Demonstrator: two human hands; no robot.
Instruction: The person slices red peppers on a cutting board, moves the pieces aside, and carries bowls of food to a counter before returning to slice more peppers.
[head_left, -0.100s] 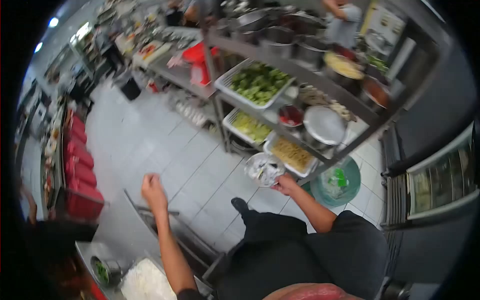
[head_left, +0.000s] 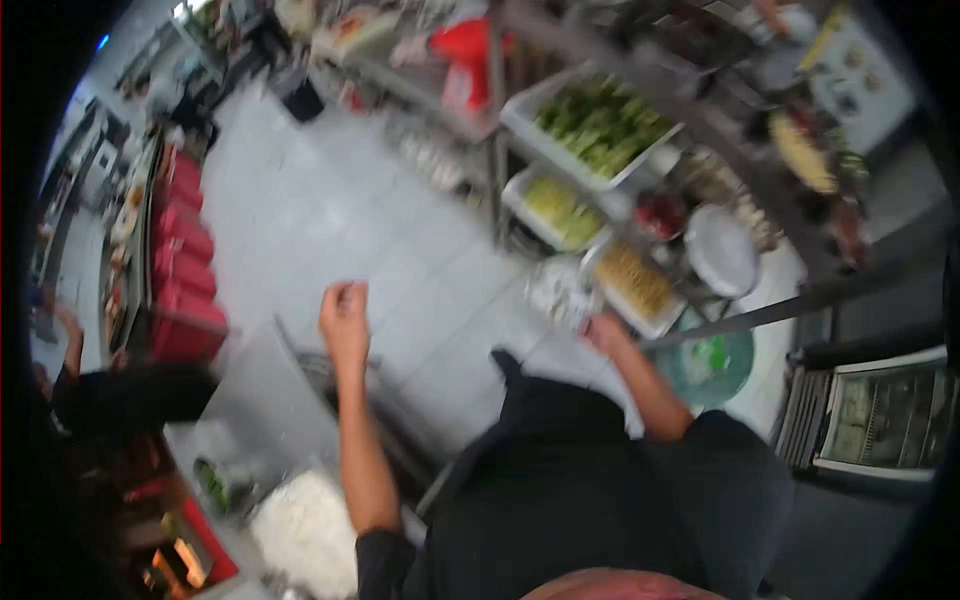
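My right hand (head_left: 604,334) grips the rim of a round, light-coloured bowl (head_left: 560,291). Whitish, shiny contents show in it, too blurred to name. The bowl hangs above the floor, beside a tray of yellowish shredded food (head_left: 634,278) on the low shelf. My left hand (head_left: 345,318) is raised over the floor near the corner of the steel counter (head_left: 268,385). Its fingers are curled in, and nothing shows in them.
A steel rack on the right holds a white basket of green vegetables (head_left: 605,125) and a lidded pot (head_left: 722,250). Below it stands a green tub (head_left: 735,365). White food (head_left: 305,535) lies on the counter at lower left. Red bins (head_left: 185,250) line the left; another person is there.
The view has swung, so the rack and floor sit further right. My left hand appears slightly higher, and the bowl remains in my right hand.
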